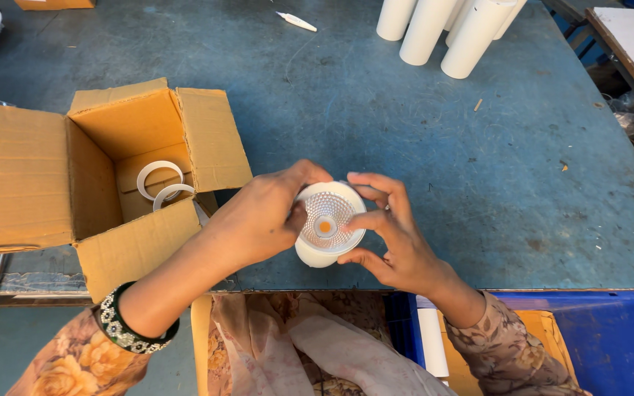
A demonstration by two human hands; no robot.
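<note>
Both hands hold a white downlight housing [328, 224] just above the table [478, 183] edge: the left hand [258, 220] and right hand [390, 235] fingers pinching its rim. It looks light and rigid; the faceted reflector seems scratch-prone, so the outer rim is the safest grip.

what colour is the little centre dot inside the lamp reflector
Orange, ringed by the silvery faceted reflector; the head view shows it.
</note>
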